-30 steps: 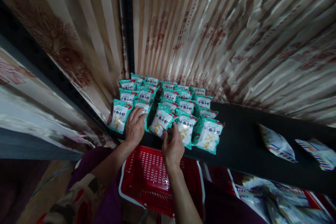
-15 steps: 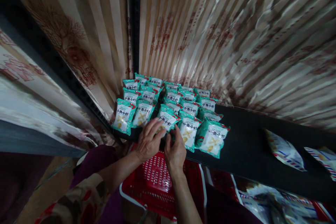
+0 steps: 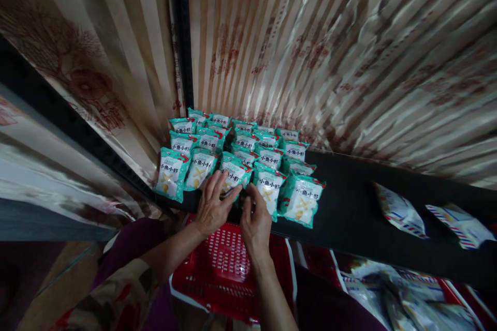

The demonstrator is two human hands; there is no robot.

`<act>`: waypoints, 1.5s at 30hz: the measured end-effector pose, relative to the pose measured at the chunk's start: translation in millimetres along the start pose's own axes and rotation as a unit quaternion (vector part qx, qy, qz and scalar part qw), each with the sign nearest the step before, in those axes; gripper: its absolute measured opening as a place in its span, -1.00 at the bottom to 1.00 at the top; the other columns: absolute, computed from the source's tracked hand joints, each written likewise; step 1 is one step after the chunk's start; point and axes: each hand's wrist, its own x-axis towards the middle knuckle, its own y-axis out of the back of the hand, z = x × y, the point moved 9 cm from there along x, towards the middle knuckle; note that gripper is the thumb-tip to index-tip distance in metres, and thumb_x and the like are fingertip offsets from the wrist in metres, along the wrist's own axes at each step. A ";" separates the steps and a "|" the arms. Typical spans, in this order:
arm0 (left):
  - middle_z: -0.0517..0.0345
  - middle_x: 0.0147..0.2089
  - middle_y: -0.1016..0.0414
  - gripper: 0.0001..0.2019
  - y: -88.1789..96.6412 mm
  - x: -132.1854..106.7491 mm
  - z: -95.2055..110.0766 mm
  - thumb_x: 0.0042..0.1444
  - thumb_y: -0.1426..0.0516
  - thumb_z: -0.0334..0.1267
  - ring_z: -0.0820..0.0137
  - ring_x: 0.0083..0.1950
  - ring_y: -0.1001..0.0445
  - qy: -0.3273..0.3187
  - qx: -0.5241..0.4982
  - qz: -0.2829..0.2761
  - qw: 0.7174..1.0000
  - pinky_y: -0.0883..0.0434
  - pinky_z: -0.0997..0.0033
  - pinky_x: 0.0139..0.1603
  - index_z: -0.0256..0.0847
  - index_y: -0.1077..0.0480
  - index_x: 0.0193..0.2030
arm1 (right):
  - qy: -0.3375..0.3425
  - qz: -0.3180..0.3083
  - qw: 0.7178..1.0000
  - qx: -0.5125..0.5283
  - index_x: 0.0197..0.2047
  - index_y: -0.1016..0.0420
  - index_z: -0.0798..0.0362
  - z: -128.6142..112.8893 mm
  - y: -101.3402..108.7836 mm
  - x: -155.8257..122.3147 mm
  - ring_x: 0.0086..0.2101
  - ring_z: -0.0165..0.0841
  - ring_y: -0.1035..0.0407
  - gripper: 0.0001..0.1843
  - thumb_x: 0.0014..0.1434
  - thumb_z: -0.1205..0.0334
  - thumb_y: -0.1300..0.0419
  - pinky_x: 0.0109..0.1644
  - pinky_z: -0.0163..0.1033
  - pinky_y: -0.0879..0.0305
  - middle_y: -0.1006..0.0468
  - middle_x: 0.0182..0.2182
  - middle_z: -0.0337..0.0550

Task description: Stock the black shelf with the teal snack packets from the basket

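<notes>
Green-and-white snack bags stand in packed rows on a black shelf (image 3: 345, 207). My left hand (image 3: 213, 204) lies against the lower front of one snack bag (image 3: 235, 169) in the front row, its fingers stretched and thumb apart. Just right of it, my right hand (image 3: 256, 217) is held low with fingers curved and thumb apart, near that bag's lower right corner. No item shows in its grasp. Beside the right fingertips stands another front snack bag (image 3: 268, 189). Part of the first bag's bottom is hidden behind my left hand.
Below the shelf edge, under my hands, is a red plastic basket (image 3: 229, 253) with a pale rim. Two striped packets (image 3: 399, 212) lie farther right on the shelf. More packets (image 3: 415, 300) fill a red container at lower right. Patterned curtains (image 3: 248, 36) hang behind.
The view has shifted a little, moving the shelf leftward. My right hand has drawn slightly away from the bag's edge, while my left hand stays against its front.
</notes>
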 end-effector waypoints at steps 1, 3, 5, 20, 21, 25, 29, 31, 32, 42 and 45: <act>-0.01 0.40 0.04 -0.52 0.2 0.1 0.4 0.12 -0.13 -0.36 0.07 0.39 0.03 0.000 0.000 0.003 1.000 -0.17 0.05 0.27 0.00 -0.28 0.19 | -0.016 0.001 1.000 0.023 0.11 -0.35 0.18 1.3 1.4 1.1 0.03 -0.18 -0.38 -0.48 0.23 0.01 0.07 0.12 0.03 -0.29 -0.45 0.05 0.14; -0.01 0.42 0.09 -0.52 0.1 -0.1 2.1 0.12 -0.13 -0.38 0.07 0.39 0.04 -0.004 0.000 0.005 1.000 -0.15 0.04 0.27 -0.01 -0.28 0.19 | -0.050 -0.001 0.996 0.069 0.12 -0.34 0.14 3.3 2.9 3.7 0.06 -0.17 -0.34 -0.44 0.22 -0.06 0.06 0.16 0.05 -0.23 -0.42 0.09 0.11; 0.00 0.43 0.11 -0.52 0.0 -0.5 2.8 0.12 -0.12 -0.40 0.07 0.39 0.04 -0.003 0.001 0.008 1.000 -0.15 0.03 0.27 -0.01 -0.28 0.20 | -0.081 -0.011 0.992 0.101 0.14 -0.31 0.12 3.2 2.4 6.7 0.10 -0.16 -0.29 -0.40 0.22 -0.12 0.06 0.21 0.07 -0.17 -0.38 0.14 0.08; -0.09 0.40 0.04 -0.50 -4.1 -4.1 -0.5 0.13 -0.07 -0.41 0.07 0.40 0.06 -0.002 -0.017 0.001 1.000 -0.15 0.00 0.27 -0.10 -0.23 0.23 | -0.105 -0.056 0.988 0.093 0.34 0.07 0.21 -24.7 -18.6 32.5 0.31 -0.20 0.15 -0.08 0.16 -0.34 0.25 0.36 0.01 0.23 0.03 0.34 0.10; -0.09 0.40 0.03 -0.50 -4.2 -3.9 -0.5 0.13 -0.07 -0.41 0.07 0.40 0.05 -0.002 -0.018 0.001 1.000 -0.15 -0.01 0.27 -0.10 -0.23 0.23 | -0.107 -0.056 0.988 0.095 0.34 0.06 0.19 -24.2 -19.1 33.1 0.31 -0.21 0.14 -0.09 0.16 -0.33 0.25 0.36 0.01 0.23 0.02 0.34 0.09; -0.09 0.40 0.02 -0.50 -4.6 -3.5 -1.7 0.12 -0.07 -0.42 0.07 0.39 0.03 0.002 -0.023 0.001 1.000 -0.16 -0.01 0.26 -0.11 -0.24 0.22 | -0.108 -0.060 0.987 0.106 0.34 0.05 0.18 -21.7 -21.0 33.1 0.31 -0.23 0.14 -0.13 0.19 -0.30 0.25 0.36 -0.02 0.21 0.00 0.33 0.06; -0.11 0.40 0.02 -0.54 -5.1 -3.8 -1.4 0.12 -0.05 -0.43 0.07 0.39 0.04 -0.001 -0.029 0.003 1.000 -0.14 -0.02 0.27 -0.16 -0.28 0.19 | -0.102 -0.068 0.987 0.100 0.35 0.07 0.21 -19.7 -23.8 32.5 0.32 -0.22 0.15 -0.12 0.19 -0.30 0.25 0.36 -0.02 0.21 0.01 0.33 0.08; -0.13 0.39 0.01 -0.56 -5.0 -3.8 -1.2 0.12 -0.05 -0.44 0.07 0.39 0.04 -0.002 -0.030 0.005 1.000 -0.13 -0.03 0.27 -0.17 -0.30 0.17 | -0.102 -0.069 0.987 0.102 0.35 0.07 0.21 -18.4 -25.2 32.8 0.31 -0.22 0.15 -0.12 0.20 -0.30 0.25 0.35 -0.02 0.20 0.02 0.34 0.07; -0.13 0.39 0.00 -0.56 -4.7 -3.6 -1.1 0.12 -0.04 -0.44 0.07 0.39 0.03 -0.002 -0.030 0.006 1.000 -0.13 -0.03 0.27 -0.17 -0.31 0.16 | -0.103 -0.067 0.987 0.105 0.35 0.07 0.20 -17.6 -25.6 33.1 0.31 -0.22 0.15 -0.13 0.20 -0.29 0.25 0.35 -0.02 0.20 0.02 0.34 0.06; -0.07 0.38 -0.02 -0.54 -3.8 -2.2 -2.5 0.12 -0.05 -0.45 0.10 0.39 0.03 0.011 -0.027 0.012 1.000 -0.15 0.00 0.26 -0.11 -0.30 0.17 | -0.116 -0.067 0.981 0.141 0.33 -0.01 0.14 -9.8 -31.8 32.0 0.28 -0.24 0.03 -0.17 0.20 -0.29 0.22 0.33 -0.07 0.13 -0.07 0.31 0.03; -0.07 0.39 0.02 -0.50 -5.9 -2.8 -3.6 0.11 -0.05 -0.47 0.09 0.39 0.03 0.016 -0.025 0.008 1.000 -0.16 0.01 0.26 -0.10 -0.25 0.21 | -0.122 -0.075 0.979 0.145 0.34 0.02 0.13 -8.5 -35.3 30.8 0.29 -0.23 0.04 -0.16 0.19 -0.30 0.21 0.33 -0.05 0.14 -0.05 0.32 0.02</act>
